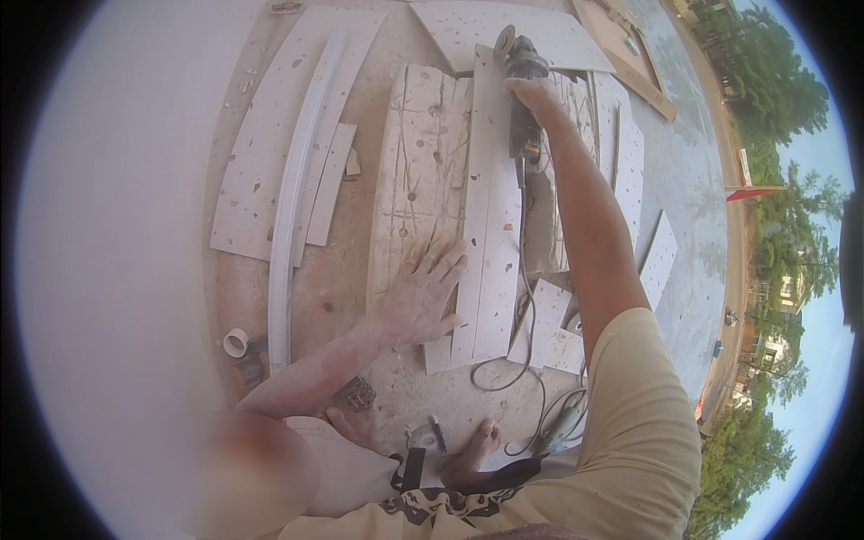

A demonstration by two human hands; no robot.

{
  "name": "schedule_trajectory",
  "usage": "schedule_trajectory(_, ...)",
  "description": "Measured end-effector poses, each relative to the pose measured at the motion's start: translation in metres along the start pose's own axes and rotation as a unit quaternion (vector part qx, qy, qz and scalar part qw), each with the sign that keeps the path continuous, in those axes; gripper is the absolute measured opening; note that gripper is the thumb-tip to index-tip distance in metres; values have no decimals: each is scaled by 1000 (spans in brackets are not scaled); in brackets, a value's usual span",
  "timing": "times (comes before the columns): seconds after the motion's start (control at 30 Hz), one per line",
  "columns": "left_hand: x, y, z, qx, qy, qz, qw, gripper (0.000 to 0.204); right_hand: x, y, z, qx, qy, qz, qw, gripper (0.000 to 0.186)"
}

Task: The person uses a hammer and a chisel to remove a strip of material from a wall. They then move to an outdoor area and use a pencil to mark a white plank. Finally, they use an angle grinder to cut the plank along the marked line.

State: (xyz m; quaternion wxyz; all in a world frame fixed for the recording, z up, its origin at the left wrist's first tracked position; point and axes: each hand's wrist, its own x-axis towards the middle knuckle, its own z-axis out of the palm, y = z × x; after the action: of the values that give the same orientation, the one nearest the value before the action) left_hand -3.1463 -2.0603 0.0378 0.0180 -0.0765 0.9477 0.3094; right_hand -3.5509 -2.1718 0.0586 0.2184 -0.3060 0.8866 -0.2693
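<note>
My right hand (535,95) is wrapped round a dark angle grinder (526,61) at the far end of a long white speckled tile (493,243). The grinder's disc (506,40) is over the tile's far left part; whether it touches cannot be made out. A thin line runs lengthwise along the tile. This tile lies across a scored, pitted pale block (421,135). Near its close end, my left hand (419,297) lies flat with fingers spread, fingertips at the tile's left edge. Pale dust coats this hand.
A black cord (523,225) trails from the grinder toward my feet. Larger speckled tiles (270,171) and a long pale straight bar (301,162) lie left. Tile offcuts (549,315) lie right. A greenish power tool (562,423) and a loose disc (423,438) rest near my bare foot (481,443).
</note>
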Motion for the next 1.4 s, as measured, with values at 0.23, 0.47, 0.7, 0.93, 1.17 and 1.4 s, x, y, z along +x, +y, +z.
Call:
schedule_trajectory(0.23,1,2,-2,-9,5,5,1000,92,6,-2,-3,-23,-9,25,999,74)
schedule_trajectory(0.47,0,2,0,-11,10,3,1000,92,-4,-7,-5,-15,-4,-28,999,81)
schedule_trajectory(0.7,0,4,-5,22,-10,-4,1000,91,-10,-1,-4,9,-5,-46,999,82)
schedule_trajectory(0.93,2,6,-6,17,-10,-1,1000,92,-1,20,1,-79,71,-26,994,55)
schedule_trajectory(1.17,-1,3,-1,30,0,-5,1000,92,-24,16,7,-41,49,22,998,58)
schedule_trajectory(1.4,0,6,-3,35,-2,-14,999,92,-47,30,7,-2,46,17,999,54)
